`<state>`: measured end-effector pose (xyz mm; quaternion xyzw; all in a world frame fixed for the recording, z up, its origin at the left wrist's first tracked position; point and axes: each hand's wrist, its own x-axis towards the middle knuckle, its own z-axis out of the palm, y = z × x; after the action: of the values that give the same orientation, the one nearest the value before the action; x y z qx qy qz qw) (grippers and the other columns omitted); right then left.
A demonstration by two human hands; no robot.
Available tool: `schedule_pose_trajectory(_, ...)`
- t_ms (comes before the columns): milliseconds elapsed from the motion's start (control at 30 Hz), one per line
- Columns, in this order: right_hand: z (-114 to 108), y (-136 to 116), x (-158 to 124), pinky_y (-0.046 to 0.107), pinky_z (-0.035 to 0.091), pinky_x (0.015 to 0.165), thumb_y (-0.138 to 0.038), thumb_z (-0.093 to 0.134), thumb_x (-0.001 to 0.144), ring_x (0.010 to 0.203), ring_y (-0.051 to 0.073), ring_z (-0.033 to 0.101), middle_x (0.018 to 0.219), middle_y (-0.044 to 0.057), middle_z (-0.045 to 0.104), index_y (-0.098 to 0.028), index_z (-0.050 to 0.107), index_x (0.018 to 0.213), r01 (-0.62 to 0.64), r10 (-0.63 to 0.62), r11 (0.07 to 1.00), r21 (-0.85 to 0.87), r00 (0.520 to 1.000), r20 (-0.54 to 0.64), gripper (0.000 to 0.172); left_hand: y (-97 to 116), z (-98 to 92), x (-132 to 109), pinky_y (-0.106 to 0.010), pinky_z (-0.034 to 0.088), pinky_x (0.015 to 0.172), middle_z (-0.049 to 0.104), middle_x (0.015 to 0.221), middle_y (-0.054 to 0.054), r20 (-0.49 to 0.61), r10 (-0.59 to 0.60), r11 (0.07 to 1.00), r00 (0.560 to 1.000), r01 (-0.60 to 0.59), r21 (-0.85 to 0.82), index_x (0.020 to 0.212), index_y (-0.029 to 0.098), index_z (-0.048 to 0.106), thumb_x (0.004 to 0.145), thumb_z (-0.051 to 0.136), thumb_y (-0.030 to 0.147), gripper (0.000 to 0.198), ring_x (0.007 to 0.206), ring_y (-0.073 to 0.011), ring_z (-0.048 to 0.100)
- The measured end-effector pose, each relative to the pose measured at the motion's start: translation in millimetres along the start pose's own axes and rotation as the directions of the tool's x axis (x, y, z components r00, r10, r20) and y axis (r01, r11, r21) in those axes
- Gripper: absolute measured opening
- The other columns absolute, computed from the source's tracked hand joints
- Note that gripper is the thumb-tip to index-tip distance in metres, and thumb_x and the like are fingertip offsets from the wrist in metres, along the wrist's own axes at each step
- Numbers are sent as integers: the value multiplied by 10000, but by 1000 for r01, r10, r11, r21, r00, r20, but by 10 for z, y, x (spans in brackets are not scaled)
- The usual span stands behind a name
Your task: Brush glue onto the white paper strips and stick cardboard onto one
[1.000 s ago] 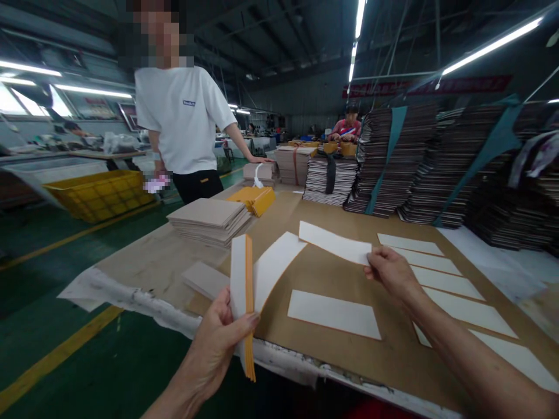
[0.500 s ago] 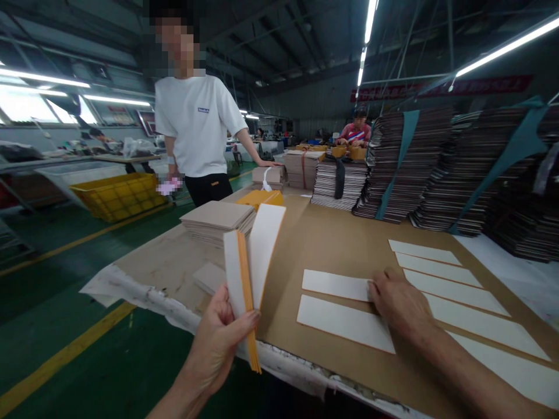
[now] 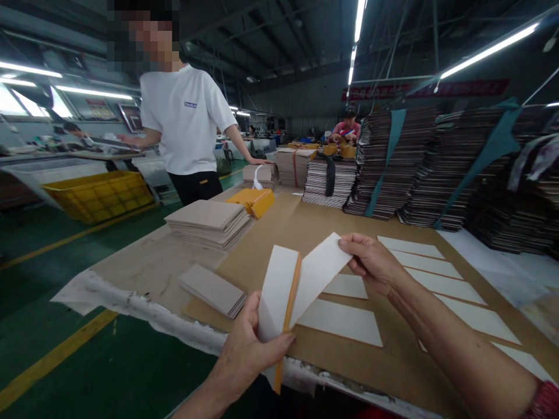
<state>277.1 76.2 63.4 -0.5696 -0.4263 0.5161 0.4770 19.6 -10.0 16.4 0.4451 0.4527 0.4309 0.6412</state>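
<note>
Upright in my left hand (image 3: 251, 343) is a small bundle of white strips with orange edges (image 3: 278, 288), gripped between thumb and fingers. One strip (image 3: 321, 270) leans out from the bundle to the right. My right hand (image 3: 371, 259) pinches its upper end, while its lower end still meets the bundle near my left thumb. On the brown board under my hands lie two white strips, the nearer one (image 3: 338, 321) in full sight and the farther one (image 3: 347, 285) partly covered. Beyond my right forearm runs a column of several more strips (image 3: 437, 266).
A stack of grey-beige boards (image 3: 205, 218) and a smaller stack (image 3: 213, 289) sit at left. Behind them are orange pieces (image 3: 253, 201). Tall dark stacks (image 3: 393, 163) line the back. A person in a white shirt (image 3: 183, 122) rests a hand on a stack; another person sits farther back.
My right hand has left the strip on the board and come up to the bundle, taking the end of the leaning strip. My left hand has moved right and slightly down.
</note>
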Motion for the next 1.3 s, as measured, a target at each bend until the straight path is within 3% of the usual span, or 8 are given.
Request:
schedule_pose_trajectory(267,-346,354,451,257,516,595,-263,541,890,660,158,623,676,28,585,-215,461,783,-90,-35,941,-327,934,-356,142,62,-214,-40,-366,589,844,730,1130,-88,-90,-29,995,996,20,-96,1238,198,503,686,849,322,663,983,-274,714)
schedule_pose_trajectory(333,-395,497,434,362,532,732,-230,624,816,885,265,655,759,93,618,-212,460,709,-131,-62,869,-477,928,-368,196,59,-220,-63,-363,591,826,732,1123,-88,-94,-24,993,995,13,-119,1225,200,525,665,862,323,666,977,-279,715)
schedule_pose_trajectory(433,-378,574,319,473,432,951,-203,675,749,1216,375,509,1050,178,604,-194,491,712,-108,-143,765,-635,933,-330,187,71,-197,-76,-366,589,816,734,1094,-85,-122,2,992,993,-17,-124,1195,204,550,652,864,325,639,958,-281,715)
schedule_pose_trajectory(533,-180,458,150,408,439,915,-317,615,840,1124,305,551,1053,132,602,-188,563,806,-8,-161,731,-683,970,-183,143,96,-142,-41,-359,579,821,732,1059,-80,-82,3,999,997,-6,-40,1155,203,570,664,851,312,576,949,-277,705)
schedule_pose_trajectory(667,194,191,-103,249,383,514,-648,444,929,632,137,526,868,39,631,-207,640,992,101,-31,932,-348,979,199,487,66,-33,56,-330,562,786,729,1017,-68,8,-9,999,1000,8,47,1149,200,602,636,852,286,577,950,-280,682)
schedule_pose_trajectory(800,350,40,-240,208,202,423,-677,655,816,522,70,408,719,9,578,-159,641,827,-58,31,997,49,902,430,519,-9,74,108,-338,549,802,714,1080,-71,191,-45,999,981,50,-19,1226,208,560,644,848,278,653,962,-278,676)
schedule_pose_trajectory(1067,334,60,-285,190,214,449,-587,758,784,514,59,385,648,-23,545,-170,606,789,-96,19,984,152,895,445,444,-9,267,30,-327,507,874,704,1034,-69,379,-5,917,925,156,-367,1204,198,591,651,859,273,619,956,-238,675)
schedule_pose_trajectory(1300,336,55,-376,209,215,479,-507,762,805,511,55,377,764,-30,598,-256,582,1251,-86,6,982,168,903,430,543,-53,340,-1,-197,426,611,658,821,7,398,13,870,917,186,-457,1155,222,635,597,864,201,603,695,-123,618)
